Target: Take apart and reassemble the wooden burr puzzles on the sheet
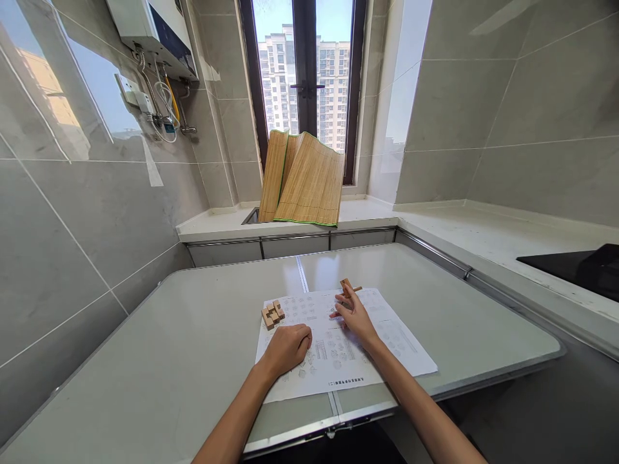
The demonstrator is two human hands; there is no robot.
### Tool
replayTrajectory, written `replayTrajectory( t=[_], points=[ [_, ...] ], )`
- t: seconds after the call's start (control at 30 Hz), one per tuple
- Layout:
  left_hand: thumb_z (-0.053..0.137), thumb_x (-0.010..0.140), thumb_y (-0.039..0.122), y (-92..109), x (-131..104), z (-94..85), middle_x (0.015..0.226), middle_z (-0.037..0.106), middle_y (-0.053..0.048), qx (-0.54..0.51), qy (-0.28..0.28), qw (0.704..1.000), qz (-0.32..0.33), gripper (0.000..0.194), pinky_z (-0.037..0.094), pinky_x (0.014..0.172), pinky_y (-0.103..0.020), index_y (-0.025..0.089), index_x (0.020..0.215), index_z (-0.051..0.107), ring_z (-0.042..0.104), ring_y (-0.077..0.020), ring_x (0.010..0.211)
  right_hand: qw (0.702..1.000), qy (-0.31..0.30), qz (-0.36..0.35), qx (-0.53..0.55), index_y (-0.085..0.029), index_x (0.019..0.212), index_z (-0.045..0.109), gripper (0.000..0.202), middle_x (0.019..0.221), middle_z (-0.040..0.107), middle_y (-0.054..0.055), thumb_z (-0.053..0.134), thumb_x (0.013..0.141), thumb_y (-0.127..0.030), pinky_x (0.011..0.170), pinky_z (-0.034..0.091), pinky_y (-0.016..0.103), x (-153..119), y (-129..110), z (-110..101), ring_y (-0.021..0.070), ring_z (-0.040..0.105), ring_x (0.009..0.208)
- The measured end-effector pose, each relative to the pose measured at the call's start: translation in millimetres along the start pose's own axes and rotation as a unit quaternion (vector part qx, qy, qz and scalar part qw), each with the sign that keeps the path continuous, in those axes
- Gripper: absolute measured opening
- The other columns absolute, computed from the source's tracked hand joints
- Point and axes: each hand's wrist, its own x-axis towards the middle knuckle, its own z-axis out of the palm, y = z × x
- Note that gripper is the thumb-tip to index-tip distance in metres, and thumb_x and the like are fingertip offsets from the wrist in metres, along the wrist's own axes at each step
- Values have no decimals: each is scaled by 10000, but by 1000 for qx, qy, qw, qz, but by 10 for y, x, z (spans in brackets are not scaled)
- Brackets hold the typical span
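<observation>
A printed paper sheet (322, 380) with small diagrams lies on the white folding table (193, 361). My left hand (289, 347) rests on its left part, fingers curled in, and nothing shows in them. Just beyond that hand sits a cluster of joined wooden blocks (273, 314) at the sheet's left edge. My right hand (354, 316) is over the upper right part of the sheet, fingers apart. Small wooden pieces (345, 285) are at its fingertips near the sheet's far edge; whether the fingers grip them is unclear.
A folded bamboo mat (312, 183) stands on the white counter (367, 212) before the window. The counter runs along the right side, with a black stove (580, 267) on it. A water heater (155, 38) with hoses hangs on the left wall.
</observation>
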Motion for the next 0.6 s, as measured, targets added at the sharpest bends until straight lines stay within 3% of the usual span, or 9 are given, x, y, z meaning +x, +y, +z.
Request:
replayTrajectory(
  t=[0.17,0.23,0.33,0.5,0.6],
  points=[
    [403,857,45,7,-4,-10,734,676,-1,-2,-3,1000,2,271,367,608,-266,201,732,586,568,-147,620,993,29,53,97,-340,1491,408,727,1431,518,115,698,828,-398,458,515,268,-7,-113,13,253,728,916],
    [402,855,40,4,-8,-5,728,672,5,-1,0,1000,3,271,365,609,-263,202,729,578,566,-145,616,992,42,53,105,-290,1376,531,599,1347,589,106,709,820,-425,467,506,257,-30,-183,10,251,716,932],
    [405,851,39,1,-15,3,727,669,7,-3,-1,1000,0,264,363,608,-261,203,729,572,566,-144,618,992,68,51,98,-220,1115,637,399,1124,676,99,694,828,-490,462,469,249,-71,-271,12,206,674,805],
    [396,860,49,23,-15,-11,738,660,3,-27,9,999,-18,259,380,627,-269,202,738,567,571,-145,644,995,73,24,66,-238,760,492,382,688,569,1,624,859,-583,457,398,261,-121,-345,38,136,478,538],
    [428,893,109,61,-1,-30,788,645,-3,-62,54,995,-56,189,413,649,-278,211,854,582,581,-155,681,997,33,15,67,-248,696,382,454,598,464,-49,657,838,-580,460,360,252,-140,-365,61,112,403,487]
  ],
)
